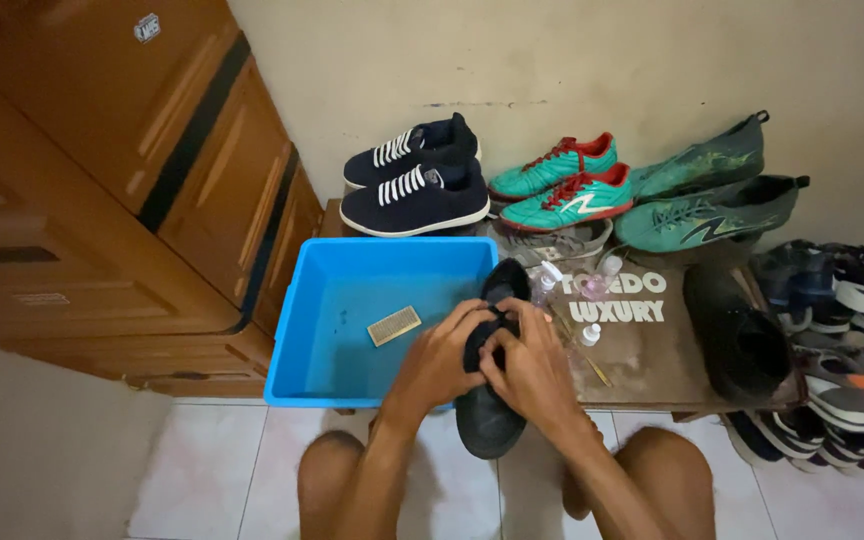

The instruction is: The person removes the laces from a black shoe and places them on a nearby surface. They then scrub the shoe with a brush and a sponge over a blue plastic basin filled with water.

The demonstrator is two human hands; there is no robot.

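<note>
Black shoe [489, 405] gripped by left hand [440, 357] and right hand [529, 370], overhanging blue tub [297, 340] rim

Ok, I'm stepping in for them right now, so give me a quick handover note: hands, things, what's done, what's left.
Left hand and right hand both grip the black shoe, held over the blue tub's right edge.
Its mate sits on the brown mat, with small bottles beside.
A brush lies in the tub.
Done: cannot tell how far along the shoe is.
Left: the mate looks untouched.
</note>
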